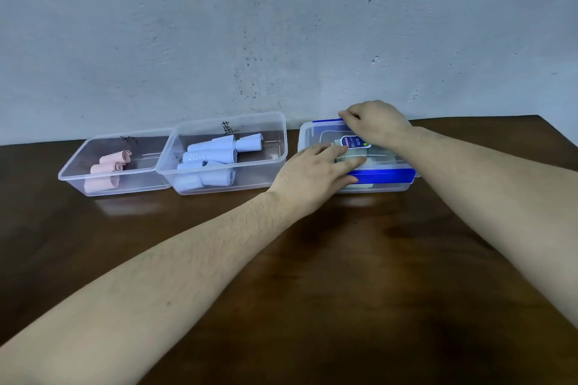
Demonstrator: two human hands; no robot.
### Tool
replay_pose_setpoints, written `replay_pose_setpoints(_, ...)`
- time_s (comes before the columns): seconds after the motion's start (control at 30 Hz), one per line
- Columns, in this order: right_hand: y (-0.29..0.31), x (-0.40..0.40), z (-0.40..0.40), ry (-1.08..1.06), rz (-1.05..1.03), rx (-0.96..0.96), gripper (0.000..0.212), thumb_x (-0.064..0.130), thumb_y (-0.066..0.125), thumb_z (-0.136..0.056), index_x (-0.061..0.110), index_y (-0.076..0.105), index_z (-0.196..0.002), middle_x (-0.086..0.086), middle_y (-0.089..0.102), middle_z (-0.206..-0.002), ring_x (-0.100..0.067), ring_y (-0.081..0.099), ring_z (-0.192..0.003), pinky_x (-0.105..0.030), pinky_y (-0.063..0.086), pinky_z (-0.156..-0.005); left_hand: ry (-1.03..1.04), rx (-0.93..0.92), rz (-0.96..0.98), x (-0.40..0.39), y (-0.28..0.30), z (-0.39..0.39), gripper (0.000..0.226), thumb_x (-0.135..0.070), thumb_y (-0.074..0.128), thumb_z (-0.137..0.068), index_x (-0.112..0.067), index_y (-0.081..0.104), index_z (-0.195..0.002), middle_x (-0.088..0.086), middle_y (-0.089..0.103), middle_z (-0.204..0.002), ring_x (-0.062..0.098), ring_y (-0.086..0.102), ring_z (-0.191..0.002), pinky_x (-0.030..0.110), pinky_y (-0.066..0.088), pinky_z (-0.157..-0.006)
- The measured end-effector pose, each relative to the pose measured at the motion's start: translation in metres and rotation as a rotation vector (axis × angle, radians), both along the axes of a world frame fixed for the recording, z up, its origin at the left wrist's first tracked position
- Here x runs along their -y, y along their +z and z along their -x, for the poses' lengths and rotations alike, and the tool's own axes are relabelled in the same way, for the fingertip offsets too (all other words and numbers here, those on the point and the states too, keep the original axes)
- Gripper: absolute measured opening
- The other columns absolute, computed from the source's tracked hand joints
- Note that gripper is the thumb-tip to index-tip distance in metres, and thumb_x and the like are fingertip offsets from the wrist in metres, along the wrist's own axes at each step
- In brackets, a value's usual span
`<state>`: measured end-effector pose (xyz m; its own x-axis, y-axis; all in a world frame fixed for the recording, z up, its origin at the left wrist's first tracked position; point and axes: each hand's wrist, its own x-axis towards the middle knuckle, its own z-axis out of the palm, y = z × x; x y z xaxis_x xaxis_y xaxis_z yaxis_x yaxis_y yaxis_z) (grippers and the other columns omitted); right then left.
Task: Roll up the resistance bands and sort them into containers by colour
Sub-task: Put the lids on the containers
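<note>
at right of centre we see the lidded container (380, 176) on the wooden table (344, 259). the left hand (316, 172) lies flat on its lid with straight fingers; the right hand (372, 123) pinches the far blue clip (327, 120). pink rolls (108, 167) and blue rolls (212, 159) fill open tubs at left.

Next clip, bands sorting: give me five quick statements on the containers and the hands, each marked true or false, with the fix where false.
1. The left container holds pink rolls. True.
2. The middle container has a lid on. False: it is open, with light blue rolls inside.
3. The right container carries a blue-clipped lid. True.
4. The left hand holds a pink roll. False: it rests on that lid.
5. The right hand lies on the bare table. False: it grips the lid's far blue clip.
</note>
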<state>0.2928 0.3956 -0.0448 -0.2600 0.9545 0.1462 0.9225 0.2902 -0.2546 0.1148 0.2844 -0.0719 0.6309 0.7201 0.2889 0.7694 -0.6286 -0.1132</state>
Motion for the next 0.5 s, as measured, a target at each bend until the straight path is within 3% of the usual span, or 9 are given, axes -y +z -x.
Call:
replay_pose_setpoints(0.2,0.009,0.034,0.043,0.133,-0.188,-0.219,0.027,0.024,0.05,-0.1,0.021,0.073,-0.113,0.001,0.068,-0.121,-0.019,0.058,-0.115,-0.029,0.043,-0.093,-0.004,0.159,-0.02,0.025,0.003,0.023,0.046,-0.045,0.039,-0.101,-0.02,0.057,-0.135,0.005,0.056,-0.137,0.024,0.049,-0.129,0.042,0.042,-0.107)
replay_pose_setpoints(0.3,0.016,0.058,0.087,0.256,-0.237,-0.269,0.024,0.019,0.053,-0.096,0.02,0.074,-0.108,0.0,0.069,-0.112,-0.02,0.058,-0.109,-0.028,0.043,-0.091,-0.028,0.229,-0.092,0.046,0.0,0.061,0.031,-0.03,0.05,-0.096,-0.019,0.064,-0.121,0.003,0.06,-0.126,0.022,0.054,-0.117,0.038,0.046,-0.096)
replay_pose_setpoints(0.4,0.02,0.082,0.149,0.384,-0.189,-0.301,0.022,0.017,0.054,-0.093,0.021,0.074,-0.103,0.005,0.067,-0.099,-0.014,0.056,-0.095,-0.029,0.045,-0.085,0.032,0.231,-0.108,0.07,-0.008,0.118,0.024,-0.022,0.059,-0.088,-0.015,0.067,-0.109,0.004,0.061,-0.108,0.025,0.056,-0.091,0.04,0.049,-0.077)
replay_pose_setpoints(0.5,0.02,0.108,0.215,0.487,-0.09,-0.301,0.023,0.017,0.053,-0.094,0.019,0.073,-0.105,0.007,0.067,-0.094,-0.009,0.052,-0.086,-0.031,0.045,-0.08,0.131,0.208,-0.071,0.091,-0.014,0.178,0.021,-0.02,0.055,-0.086,-0.013,0.068,-0.1,0.006,0.061,-0.096,0.03,0.058,-0.078,0.043,0.05,-0.067)
